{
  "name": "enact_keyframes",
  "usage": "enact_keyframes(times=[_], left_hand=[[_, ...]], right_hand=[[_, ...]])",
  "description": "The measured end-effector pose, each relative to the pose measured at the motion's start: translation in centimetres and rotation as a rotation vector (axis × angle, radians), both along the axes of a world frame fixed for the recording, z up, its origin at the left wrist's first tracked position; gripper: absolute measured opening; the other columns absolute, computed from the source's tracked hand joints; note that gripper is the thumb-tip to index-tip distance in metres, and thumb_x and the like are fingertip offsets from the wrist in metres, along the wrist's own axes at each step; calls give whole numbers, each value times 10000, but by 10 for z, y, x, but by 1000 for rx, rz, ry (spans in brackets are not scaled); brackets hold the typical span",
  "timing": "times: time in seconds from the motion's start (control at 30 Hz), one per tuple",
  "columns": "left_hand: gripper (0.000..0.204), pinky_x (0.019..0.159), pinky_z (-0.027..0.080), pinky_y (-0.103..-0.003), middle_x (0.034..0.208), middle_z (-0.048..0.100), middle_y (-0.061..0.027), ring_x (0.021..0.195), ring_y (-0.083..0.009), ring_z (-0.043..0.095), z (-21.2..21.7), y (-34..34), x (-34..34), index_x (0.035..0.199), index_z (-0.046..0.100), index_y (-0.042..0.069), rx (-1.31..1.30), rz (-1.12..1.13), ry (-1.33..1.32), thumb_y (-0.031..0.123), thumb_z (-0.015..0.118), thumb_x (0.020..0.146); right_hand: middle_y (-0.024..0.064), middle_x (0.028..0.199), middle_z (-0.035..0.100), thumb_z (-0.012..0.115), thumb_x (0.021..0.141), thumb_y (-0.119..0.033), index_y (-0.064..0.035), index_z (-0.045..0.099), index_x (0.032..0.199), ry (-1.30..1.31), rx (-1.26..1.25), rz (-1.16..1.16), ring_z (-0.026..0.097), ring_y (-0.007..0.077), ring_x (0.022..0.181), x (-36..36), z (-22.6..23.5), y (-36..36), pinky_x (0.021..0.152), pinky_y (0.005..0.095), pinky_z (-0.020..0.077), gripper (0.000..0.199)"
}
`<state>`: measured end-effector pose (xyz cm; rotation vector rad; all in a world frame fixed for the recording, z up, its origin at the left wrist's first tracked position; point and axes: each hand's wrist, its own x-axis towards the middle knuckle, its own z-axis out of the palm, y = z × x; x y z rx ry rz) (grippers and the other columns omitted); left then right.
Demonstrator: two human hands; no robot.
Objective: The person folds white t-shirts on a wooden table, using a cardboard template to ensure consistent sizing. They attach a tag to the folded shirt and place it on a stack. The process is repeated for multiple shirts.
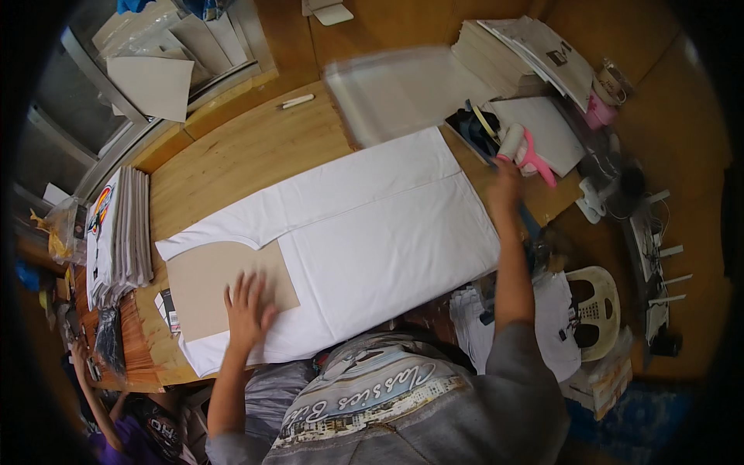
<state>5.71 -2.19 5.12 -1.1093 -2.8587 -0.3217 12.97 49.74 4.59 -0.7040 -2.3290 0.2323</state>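
Observation:
A white T-shirt (387, 225) is spread across the wooden table in front of me, with fold lines running along it. On its left end lies a beige rectangular board (209, 283), partly under the shirt's curved neckline. My left hand (249, 304) rests on the board near its right edge, fingers spread and slightly blurred. My right hand (507, 186) is past the shirt's right end, at a lint roller (511, 143) with a white cylinder and pink parts. Motion blurs its fingers, so I cannot tell whether they grip the roller.
A stack of folded shirts (120, 232) stands at the left. Clear plastic sheets (395, 93) lie at the back beside a pile of white packets (504, 58). A white pen-like tool (296, 101) is near the far edge. A plastic stool (593, 310) stands at right; another person's arm (97, 399) shows lower left.

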Motion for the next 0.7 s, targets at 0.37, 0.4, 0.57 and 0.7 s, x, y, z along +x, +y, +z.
enact_keyframes(times=[0.37,0.4,0.57,0.7], left_hand=[[448,909,202,-548,1220,388,-129,1136,-313,363,-37,-47,89,1130,467,257,-107,-243,76,57,450,729],[347,898,220,-529,1161,443,-105,1099,-291,402,-33,-41,88,1048,528,207,-64,-288,133,116,491,715],[247,846,266,-470,927,539,-70,978,-267,470,11,-25,65,837,564,92,196,-187,-6,173,597,607],[206,773,330,-404,836,537,-102,872,-275,481,22,-10,6,797,554,24,357,-21,-58,105,591,611]], right_hand=[[78,1014,528,557,732,-11,-68,495,1098,15,-1524,-85,492,192,940,190,-86,-40,804,287,384,375],[75,1018,524,574,749,-47,-69,495,1092,64,-1584,-114,494,187,937,193,-81,-42,800,288,387,353],[86,1004,528,554,765,-36,-39,440,1113,471,-1581,259,504,158,911,163,-16,-47,763,262,411,366],[100,989,541,560,763,-34,7,441,1090,586,-1567,482,533,153,847,95,4,-32,709,246,437,350]])
